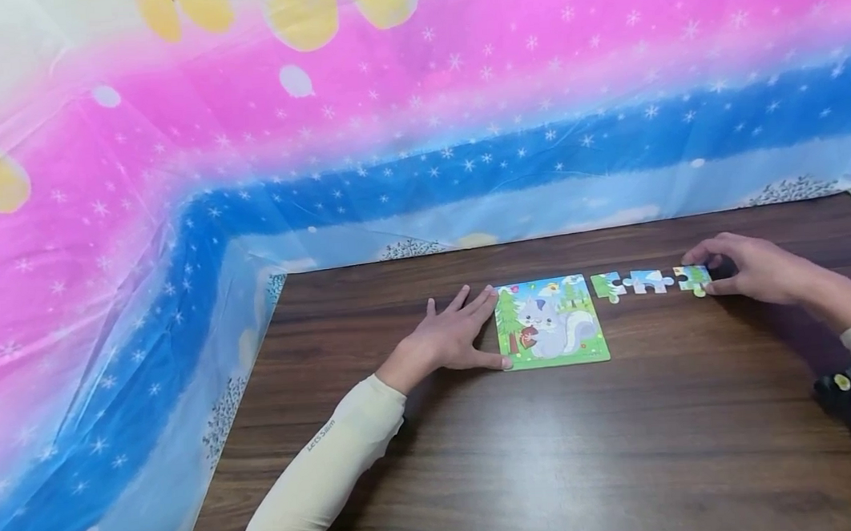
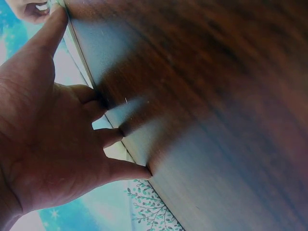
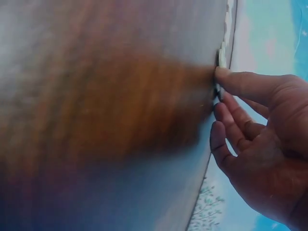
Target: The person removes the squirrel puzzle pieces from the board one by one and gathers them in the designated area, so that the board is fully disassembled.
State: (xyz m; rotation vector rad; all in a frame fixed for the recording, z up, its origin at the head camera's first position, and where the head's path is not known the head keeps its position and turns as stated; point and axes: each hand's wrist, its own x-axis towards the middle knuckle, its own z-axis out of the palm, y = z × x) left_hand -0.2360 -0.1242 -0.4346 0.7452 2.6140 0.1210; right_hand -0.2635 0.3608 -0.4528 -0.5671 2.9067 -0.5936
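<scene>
A square squirrel jigsaw puzzle [image 1: 553,323] lies on the wooden table. My left hand [image 1: 454,334] rests at its left edge, fingers spread and thumb at the lower left corner; the left wrist view shows the same hand [image 2: 57,130] with fingertips down on the table. To the right of the puzzle, my right hand [image 1: 765,268] pinches a jigsaw piece [image 1: 692,280] between thumb and fingers, close over the table. In the right wrist view, this hand [image 3: 269,130] has its thumb on the thin piece edge. Two more pieces, a green one [image 1: 605,286] and a blue one [image 1: 648,282], lie between.
The brown wooden table [image 1: 551,451] meets a hanging cloth [image 1: 420,153] with pink and blue bands along its back and left edges. A dark strapped device [image 1: 839,384] sits at the right wrist.
</scene>
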